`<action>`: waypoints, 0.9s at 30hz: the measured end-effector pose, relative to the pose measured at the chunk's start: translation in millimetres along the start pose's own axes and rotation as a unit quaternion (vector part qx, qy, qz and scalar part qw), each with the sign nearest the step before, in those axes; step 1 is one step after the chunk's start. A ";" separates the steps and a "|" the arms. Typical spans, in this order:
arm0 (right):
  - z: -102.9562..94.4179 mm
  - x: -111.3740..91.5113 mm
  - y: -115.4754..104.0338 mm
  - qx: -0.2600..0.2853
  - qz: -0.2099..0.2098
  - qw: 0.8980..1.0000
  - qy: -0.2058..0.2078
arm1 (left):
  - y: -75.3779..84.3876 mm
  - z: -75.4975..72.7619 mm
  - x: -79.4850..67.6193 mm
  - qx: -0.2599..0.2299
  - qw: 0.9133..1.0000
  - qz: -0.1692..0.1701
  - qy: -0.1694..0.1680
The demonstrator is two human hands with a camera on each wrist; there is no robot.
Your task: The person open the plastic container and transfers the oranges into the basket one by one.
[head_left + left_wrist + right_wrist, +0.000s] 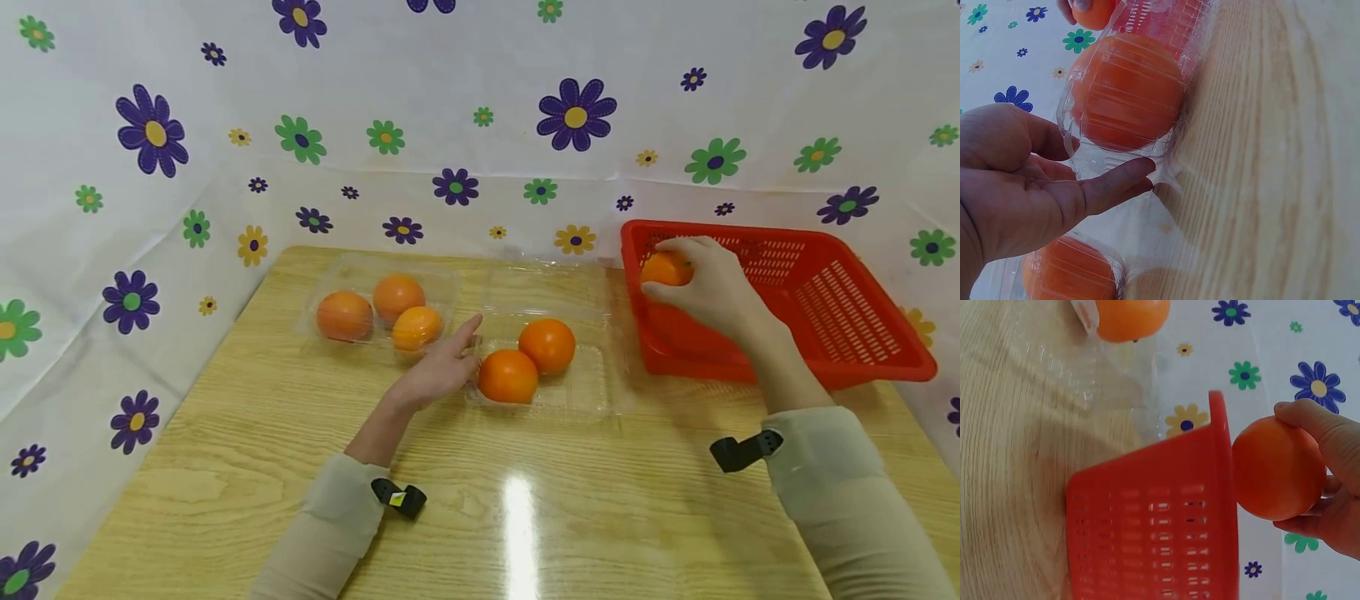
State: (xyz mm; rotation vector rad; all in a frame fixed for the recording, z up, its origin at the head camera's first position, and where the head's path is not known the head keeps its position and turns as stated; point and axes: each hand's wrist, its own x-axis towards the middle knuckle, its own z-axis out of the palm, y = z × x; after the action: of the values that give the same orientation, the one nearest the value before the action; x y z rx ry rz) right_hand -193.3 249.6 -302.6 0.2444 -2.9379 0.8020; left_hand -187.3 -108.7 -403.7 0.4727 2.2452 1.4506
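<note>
My right hand (708,279) grips an orange (1279,467) between thumb and fingers, at the left rim of the red plastic basket (1147,519). The head view shows that orange over the basket's left end. My left hand (442,367) touches the left side of an open clear plastic box (592,379), its fingers fairly straight in the left wrist view. Two oranges sit in this box: one front left (508,377), one behind it (547,346). The box's lid (547,287) lies folded back towards the wall.
Left of my left hand stands another clear plastic box (360,271) with three oranges, one of them at its left (344,316). The wooden table (300,467) meets a flower-print cloth (510,150) at the back and sides.
</note>
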 end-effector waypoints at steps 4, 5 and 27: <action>-0.8 2.5 10.0 -0.006 0.020 1.000 -0.011 | -1.4 -0.5 0.8 0.005 1.000 0.004 -0.003; -0.5 3.1 12.3 -0.007 0.024 1.000 -0.013 | -1.9 -0.4 1.2 0.007 1.000 0.004 -0.003; 22.1 11.2 52.9 -0.007 0.070 0.993 -0.093 | 0.5 0.1 0.4 0.027 1.000 0.002 0.004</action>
State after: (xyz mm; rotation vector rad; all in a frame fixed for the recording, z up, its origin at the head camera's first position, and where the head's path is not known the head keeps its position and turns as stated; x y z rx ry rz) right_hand -214.6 281.8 -346.4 0.1182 -3.1639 0.8155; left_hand -187.5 -108.2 -403.3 0.4894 2.2946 1.3991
